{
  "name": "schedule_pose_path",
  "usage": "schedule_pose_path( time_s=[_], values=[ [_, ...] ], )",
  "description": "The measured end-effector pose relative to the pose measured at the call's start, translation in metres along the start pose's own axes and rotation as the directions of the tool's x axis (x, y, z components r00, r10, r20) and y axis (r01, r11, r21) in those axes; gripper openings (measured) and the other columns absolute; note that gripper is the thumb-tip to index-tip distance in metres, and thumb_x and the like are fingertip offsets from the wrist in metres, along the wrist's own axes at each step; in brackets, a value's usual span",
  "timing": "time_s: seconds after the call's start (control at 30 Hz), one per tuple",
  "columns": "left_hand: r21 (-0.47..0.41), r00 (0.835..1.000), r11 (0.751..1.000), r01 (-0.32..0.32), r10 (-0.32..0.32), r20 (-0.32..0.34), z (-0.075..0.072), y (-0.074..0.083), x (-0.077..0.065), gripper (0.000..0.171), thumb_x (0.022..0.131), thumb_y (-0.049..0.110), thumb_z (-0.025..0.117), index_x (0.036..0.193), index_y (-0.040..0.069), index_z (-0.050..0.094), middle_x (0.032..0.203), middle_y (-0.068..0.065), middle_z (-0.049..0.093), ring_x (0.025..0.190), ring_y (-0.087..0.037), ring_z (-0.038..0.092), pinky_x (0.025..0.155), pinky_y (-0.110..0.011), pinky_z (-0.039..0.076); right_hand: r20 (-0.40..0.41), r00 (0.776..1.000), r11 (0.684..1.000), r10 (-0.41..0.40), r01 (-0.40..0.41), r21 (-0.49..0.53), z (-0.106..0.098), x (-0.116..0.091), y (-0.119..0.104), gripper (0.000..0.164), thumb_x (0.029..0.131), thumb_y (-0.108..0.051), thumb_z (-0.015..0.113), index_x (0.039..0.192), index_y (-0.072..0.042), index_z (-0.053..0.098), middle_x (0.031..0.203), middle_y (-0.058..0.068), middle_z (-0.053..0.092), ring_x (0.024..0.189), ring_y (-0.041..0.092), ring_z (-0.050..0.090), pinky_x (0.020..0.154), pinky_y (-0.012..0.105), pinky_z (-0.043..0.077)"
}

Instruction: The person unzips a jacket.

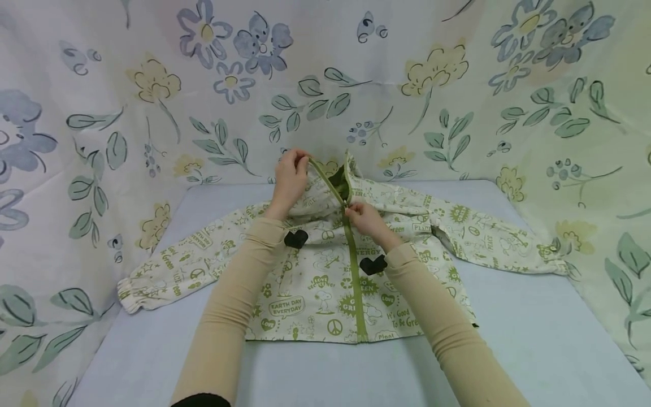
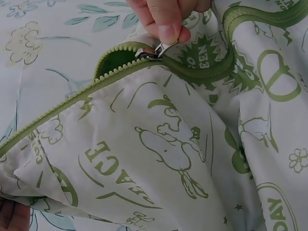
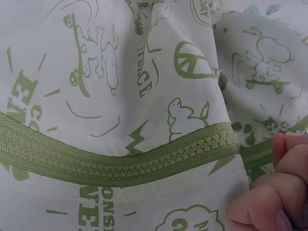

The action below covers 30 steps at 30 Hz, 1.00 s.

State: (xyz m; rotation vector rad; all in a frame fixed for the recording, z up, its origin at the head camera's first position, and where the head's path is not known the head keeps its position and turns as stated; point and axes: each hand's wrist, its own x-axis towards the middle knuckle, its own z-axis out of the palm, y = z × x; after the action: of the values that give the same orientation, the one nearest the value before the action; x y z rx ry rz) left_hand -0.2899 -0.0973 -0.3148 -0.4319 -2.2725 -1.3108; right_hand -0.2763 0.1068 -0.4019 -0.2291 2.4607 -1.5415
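A white jacket point(image 1: 315, 271) with green cartoon print and lettering lies front up, sleeves spread out. Its green zipper point(image 1: 354, 271) is joined from the hem up to the chest and parted at the collar, where the green lining shows. My left hand point(image 1: 291, 182) grips the upper edge of the left front near the collar and holds it raised. In the left wrist view, only a bit of my left hand point(image 2: 13, 214) shows at the lower corner. My right hand point(image 1: 367, 220) pinches the metal zipper pull point(image 2: 166, 49) between thumb and finger. In the right wrist view the pull is mostly hidden.
The jacket lies on a pale table point(image 1: 529, 333). A floral curtain point(image 1: 356, 102) hangs behind and along both sides. One sleeve point(image 1: 188, 263) reaches toward the left table edge, the other sleeve point(image 1: 498, 243) toward the right. Black wrist straps cross both forearms.
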Motion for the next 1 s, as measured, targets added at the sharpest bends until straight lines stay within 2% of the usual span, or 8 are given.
schedule_pose_path(
  time_s=[0.27,0.43,0.73,1.0],
  values=[
    [0.012,0.997,1.000,0.024,-0.023,-0.067,-0.003,-0.001,0.006,0.019,0.099,0.010,0.044,0.104,-0.002,0.058,0.092,-0.013,0.053,0.078,-0.024,0.047,0.069,-0.032,0.039,0.004,1.000,1.000,0.022,-0.022,0.003,-0.002,-0.004,0.002,0.031,0.099,-0.027,0.046,0.111,0.000,0.055,0.062,0.001,0.041,0.043,0.009,0.029,0.046,0.029,0.033],
    [0.014,0.996,0.999,0.048,-0.047,-0.082,-0.005,-0.003,0.007,0.019,0.099,0.011,0.044,0.105,-0.001,0.058,0.096,-0.013,0.053,0.081,-0.023,0.048,0.071,-0.031,0.040,-0.003,1.000,1.000,0.018,-0.018,0.004,-0.002,-0.007,0.005,0.030,0.099,-0.027,0.047,0.108,-0.001,0.057,0.067,0.003,0.045,0.043,0.009,0.029,0.044,0.027,0.032],
    [0.017,0.994,0.998,0.052,-0.050,-0.095,-0.008,-0.005,0.009,0.019,0.099,0.011,0.045,0.105,-0.001,0.059,0.096,-0.013,0.053,0.082,-0.024,0.048,0.073,-0.032,0.040,0.044,0.999,1.000,-0.015,0.014,0.016,-0.002,-0.012,0.005,0.030,0.099,-0.025,0.046,0.107,0.002,0.058,0.052,-0.002,0.034,0.040,0.009,0.025,0.042,0.027,0.032],
    [0.007,0.992,0.998,0.060,-0.059,-0.112,-0.012,-0.007,0.012,0.022,0.100,0.013,0.042,0.108,0.000,0.058,0.097,-0.013,0.051,0.080,-0.023,0.045,0.070,-0.031,0.037,0.036,0.998,0.999,-0.046,0.045,0.026,-0.003,-0.015,0.000,0.029,0.098,-0.023,0.048,0.107,0.003,0.058,0.050,-0.001,0.035,0.038,0.010,0.026,0.039,0.027,0.029]
  ],
)
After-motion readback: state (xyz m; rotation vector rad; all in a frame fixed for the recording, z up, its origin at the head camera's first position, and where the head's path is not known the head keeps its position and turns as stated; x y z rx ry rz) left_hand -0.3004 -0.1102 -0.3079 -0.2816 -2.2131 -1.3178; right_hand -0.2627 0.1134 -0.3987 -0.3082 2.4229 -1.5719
